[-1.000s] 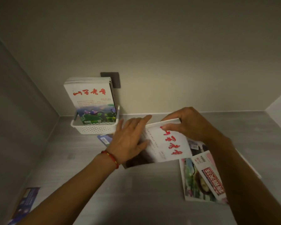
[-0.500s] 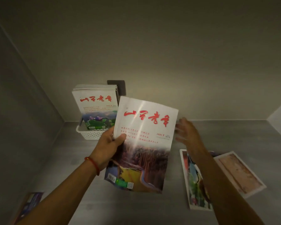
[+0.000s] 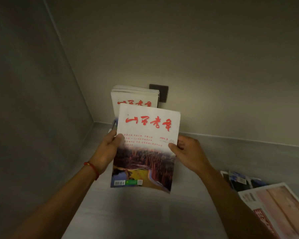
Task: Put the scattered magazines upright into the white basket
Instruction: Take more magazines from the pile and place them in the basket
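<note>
Upright stack of white-covered magazines with red calligraphy titles, at the far corner against the wall; white basket almost wholly hidden behind the held copy, contents visible only above that copy. Dark square wall plate just behind and right of the stack.

Held magazine, white upper cover with red brush title, reddish landscape photo below, upright and raised above the grey counter, directly in front of the stack and blocking sight of the basket.

Left hand, red cord bracelet at the wrist: thumb over the front cover, fingers behind, clamped on the left edge. Right hand: thumb on the front, fingers curled behind, clamped on the right edge.

Loose magazines flat on the counter at lower right: pale pink-covered magazine overlapping dark-covered magazine, well apart from the stack.
</note>
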Action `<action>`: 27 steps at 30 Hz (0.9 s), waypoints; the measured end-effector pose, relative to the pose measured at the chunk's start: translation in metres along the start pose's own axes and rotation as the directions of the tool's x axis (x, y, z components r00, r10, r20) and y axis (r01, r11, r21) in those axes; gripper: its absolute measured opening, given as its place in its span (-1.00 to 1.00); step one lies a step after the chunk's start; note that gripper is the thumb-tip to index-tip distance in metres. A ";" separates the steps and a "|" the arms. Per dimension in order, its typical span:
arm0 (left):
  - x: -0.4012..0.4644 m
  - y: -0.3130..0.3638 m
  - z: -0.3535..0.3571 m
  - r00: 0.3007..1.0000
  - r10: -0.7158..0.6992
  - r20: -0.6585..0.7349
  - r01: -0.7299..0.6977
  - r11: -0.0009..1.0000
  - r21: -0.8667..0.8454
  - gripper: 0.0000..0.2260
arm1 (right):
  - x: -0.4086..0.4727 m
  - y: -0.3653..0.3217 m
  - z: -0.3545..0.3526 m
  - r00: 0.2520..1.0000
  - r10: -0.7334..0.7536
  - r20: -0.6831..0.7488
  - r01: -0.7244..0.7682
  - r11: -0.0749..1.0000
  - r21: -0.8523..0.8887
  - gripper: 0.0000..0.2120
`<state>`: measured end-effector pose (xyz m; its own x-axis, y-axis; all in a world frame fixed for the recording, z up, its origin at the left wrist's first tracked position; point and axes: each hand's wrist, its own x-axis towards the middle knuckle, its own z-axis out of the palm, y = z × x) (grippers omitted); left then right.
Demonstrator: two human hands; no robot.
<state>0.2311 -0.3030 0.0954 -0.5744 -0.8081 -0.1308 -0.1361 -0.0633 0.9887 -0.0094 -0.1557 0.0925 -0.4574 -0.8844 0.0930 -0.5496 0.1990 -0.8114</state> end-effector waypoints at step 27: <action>0.193 -0.049 -0.079 0.946 0.011 -0.323 0.079 0.961 0.265 -0.80 | 0.172 0.009 0.087 0.981 0.158 -0.109 -0.179 0.957 -0.226 -0.64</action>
<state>0.1903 -0.5018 0.0279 -0.2846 -0.9545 -0.0894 -0.3901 0.0301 0.9203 -0.0323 -0.3428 0.0509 -0.6123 -0.7902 0.0261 -0.6022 0.4447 -0.6630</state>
